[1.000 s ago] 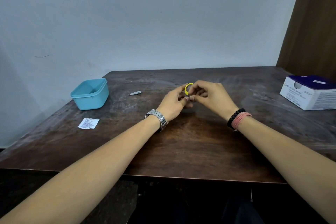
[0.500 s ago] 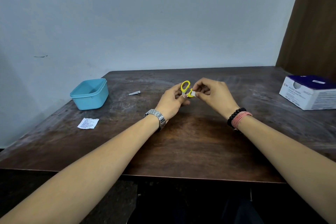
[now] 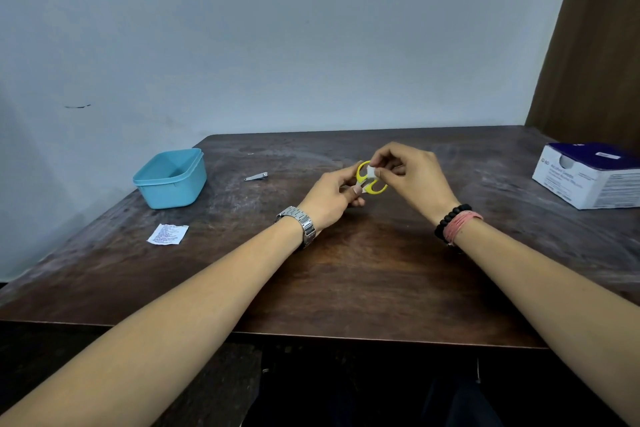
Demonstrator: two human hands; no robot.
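Observation:
Small scissors with yellow handles [image 3: 370, 181] are held above the middle of the dark wooden table [image 3: 346, 270]. My left hand [image 3: 332, 198] grips them from the left, near the blades, which its fingers hide. My right hand [image 3: 412, 177] pinches a small white pad [image 3: 372, 170] and holds it against the yellow handle loops. Both hands hover just above the tabletop.
A light blue plastic tub [image 3: 171, 178] stands open at the left. A nail clipper [image 3: 256, 177] lies behind the hands, a printed white sachet [image 3: 168, 234] at the front left. A white and blue box [image 3: 588, 175] sits at the right edge.
The scissors have turned, so both yellow loops now show. My right hand has brought the white pad up onto the handles.

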